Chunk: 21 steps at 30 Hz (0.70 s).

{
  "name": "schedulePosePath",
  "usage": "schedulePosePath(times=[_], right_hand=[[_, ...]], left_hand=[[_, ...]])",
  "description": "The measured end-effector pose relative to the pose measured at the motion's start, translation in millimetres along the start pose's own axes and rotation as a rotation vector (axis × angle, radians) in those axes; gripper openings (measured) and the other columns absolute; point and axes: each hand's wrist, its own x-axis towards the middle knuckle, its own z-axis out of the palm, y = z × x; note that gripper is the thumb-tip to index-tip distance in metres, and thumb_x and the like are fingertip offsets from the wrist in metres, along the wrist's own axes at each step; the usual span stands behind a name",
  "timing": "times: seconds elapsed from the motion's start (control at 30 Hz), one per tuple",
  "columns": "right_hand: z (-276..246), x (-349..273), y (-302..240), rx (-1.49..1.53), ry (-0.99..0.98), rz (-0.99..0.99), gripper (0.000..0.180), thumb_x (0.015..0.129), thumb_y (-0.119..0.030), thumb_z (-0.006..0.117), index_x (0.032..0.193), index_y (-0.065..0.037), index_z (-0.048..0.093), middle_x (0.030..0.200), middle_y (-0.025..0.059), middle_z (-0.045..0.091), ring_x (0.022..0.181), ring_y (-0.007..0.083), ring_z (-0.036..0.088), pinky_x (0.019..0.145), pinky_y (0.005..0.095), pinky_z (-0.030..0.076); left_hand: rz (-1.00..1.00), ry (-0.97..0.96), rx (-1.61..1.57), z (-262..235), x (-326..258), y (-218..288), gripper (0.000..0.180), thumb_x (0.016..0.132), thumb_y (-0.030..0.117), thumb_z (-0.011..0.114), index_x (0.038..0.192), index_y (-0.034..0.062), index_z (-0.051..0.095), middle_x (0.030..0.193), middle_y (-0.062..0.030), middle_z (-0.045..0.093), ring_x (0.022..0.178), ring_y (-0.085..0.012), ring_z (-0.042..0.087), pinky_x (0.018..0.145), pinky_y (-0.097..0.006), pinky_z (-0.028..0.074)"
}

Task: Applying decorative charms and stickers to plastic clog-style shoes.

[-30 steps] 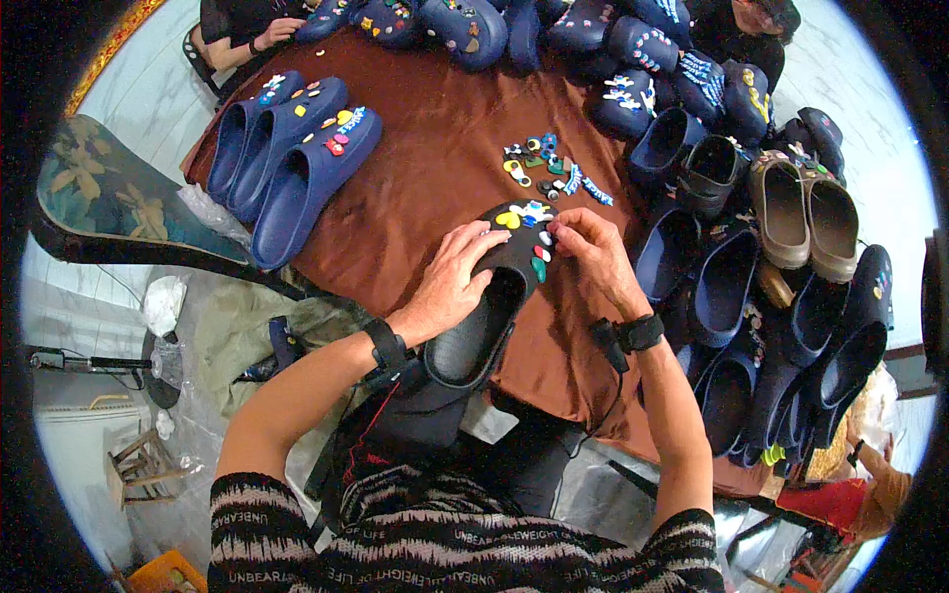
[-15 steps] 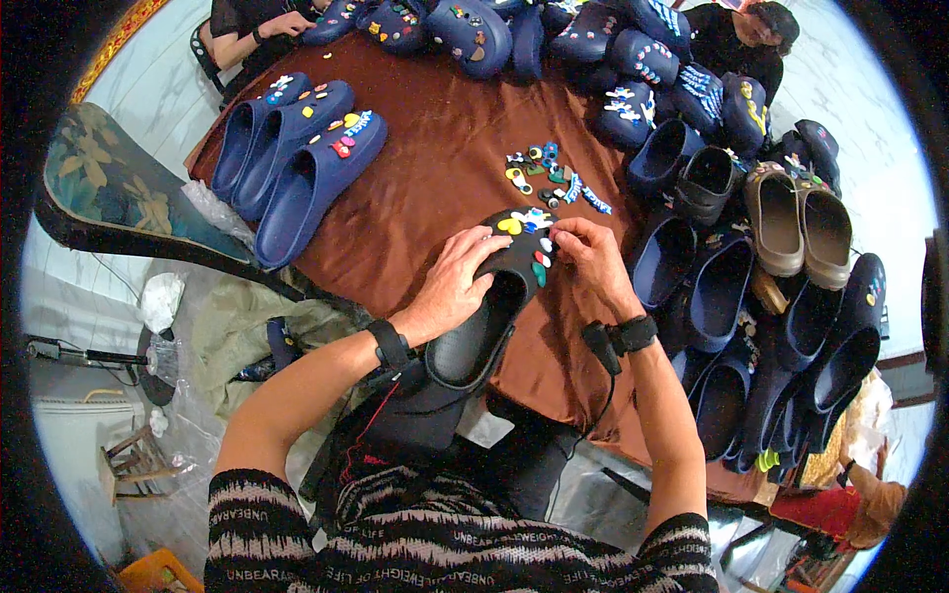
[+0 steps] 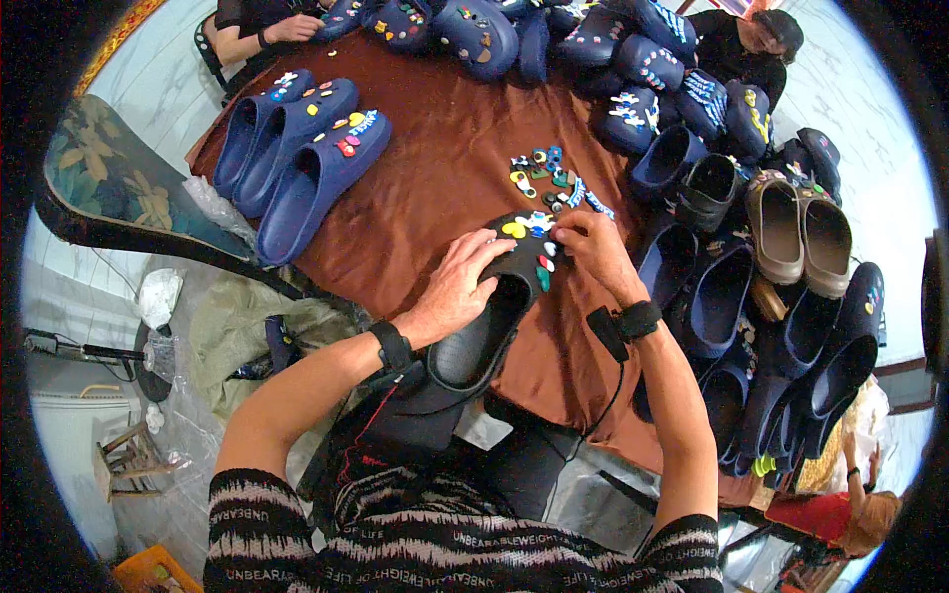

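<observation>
A black clog [image 3: 473,341] lies at the table's near edge with its toe pointing away from me. Yellow, white, blue, red and green charms [image 3: 545,265] dot its upper. My left hand [image 3: 457,285] rests over the clog's left side, fingers on the upper and thumb by the opening, holding it steady. At the right of the toe, beside the white and blue charms, my right hand [image 3: 599,253] has thumb and fingertips pinched together against the shoe. Whatever is between those fingertips is hidden. Just beyond the toe sits a small heap of loose charms [image 3: 554,181].
Three navy clogs [image 3: 324,188] stand at the left on the brown cloth [image 3: 445,128]. More navy clogs [image 3: 476,38] crowd the far edge and the right side, with a taupe pair [image 3: 774,229] among them. Two people sit across the table; another is at lower right.
My right hand has shifted slightly toward the toe's tip, its fingers still pinched at the shoe. The left hand stays on the clog. The whole view has moved a little.
</observation>
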Motion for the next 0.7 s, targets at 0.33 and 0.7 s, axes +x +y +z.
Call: schedulePosePath(times=[0.33,0.7], right_hand=[[-16.8,9.1,6.7,0.479,-0.267,0.449,0.014,0.093,-0.018,0.07,0.091,-0.005,0.066,0.079,0.0001,0.065,0.064,0.0084,0.061,0.06,0.0251,0.051],[-27.5,30.0,9.4,0.534,-0.415,0.523,0.018,0.088,-0.015,0.074,0.079,-0.006,0.062,0.069,0.0019,0.062,0.057,0.0113,0.057,0.048,0.0247,0.043]], left_hand=[[-0.003,-0.004,0.008,-0.9,0.0,1.6,0.058,0.08,-0.002,0.059,0.136,0.0107,0.052,0.143,-0.0196,0.044,0.136,-0.0385,0.039,0.116,-0.045,0.031],[-0.014,-0.007,-0.006,-0.4,0.9,3.2,0.058,0.08,-0.001,0.058,0.136,0.0104,0.052,0.143,-0.0187,0.045,0.137,-0.0378,0.039,0.116,-0.045,0.031]])
